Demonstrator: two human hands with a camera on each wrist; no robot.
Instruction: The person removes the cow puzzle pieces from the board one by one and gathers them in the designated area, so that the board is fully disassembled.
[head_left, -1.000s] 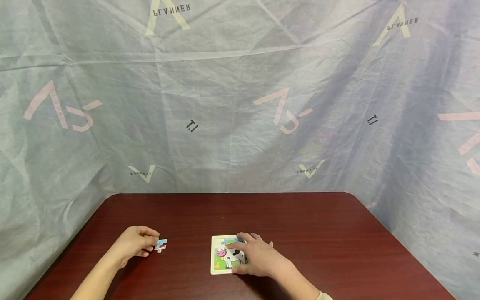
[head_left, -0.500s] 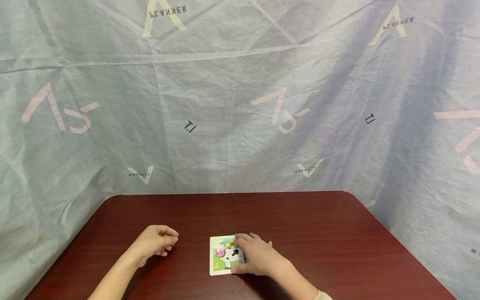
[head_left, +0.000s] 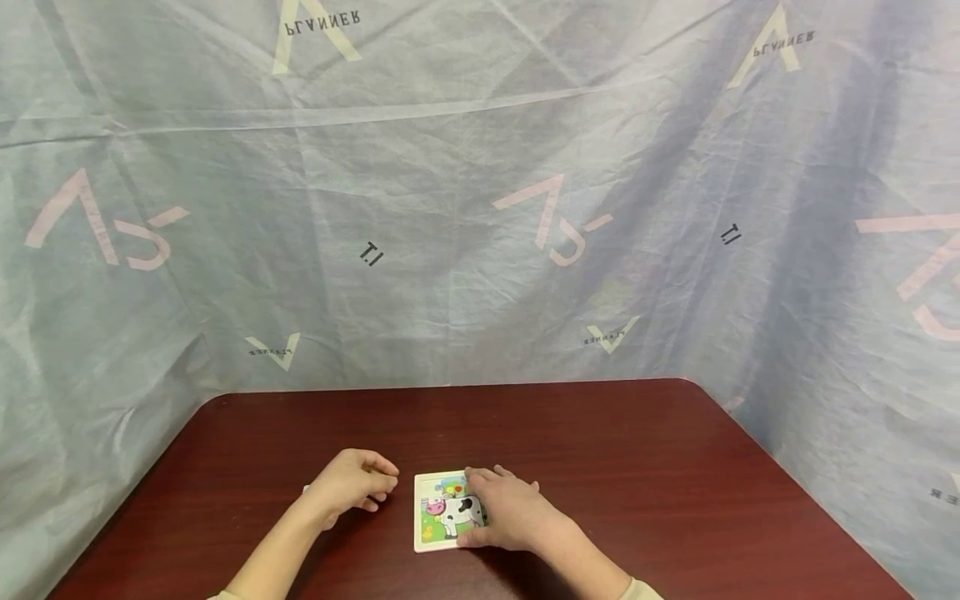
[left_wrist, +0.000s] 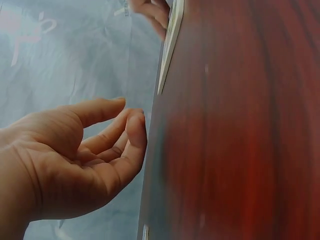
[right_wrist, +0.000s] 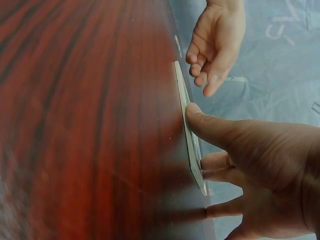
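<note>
A cow picture puzzle (head_left: 450, 525) in a pale frame lies on the table, with a whitish patch at its upper left. My right hand (head_left: 510, 508) rests over its right side, fingers spread. In the right wrist view the thumb (right_wrist: 194, 109) touches the frame's near edge (right_wrist: 187, 135), and the straight fingers reach down past the board. My left hand (head_left: 352, 483) is left of the puzzle, close over the table, fingers loosely curled. No object shows between its thumb and fingers in the left wrist view. Behind the left wrist, a sliver of a puzzle piece (head_left: 305, 488) shows; most is hidden.
The dark red wooden table (head_left: 615, 450) has rounded far corners. A grey cloth (head_left: 450, 167) with printed letters and marks hangs around its back and sides.
My left hand has moved right, over and past the loose puzzle piece, to near the puzzle. The right hand stays on the puzzle. The head view has shifted slightly.
</note>
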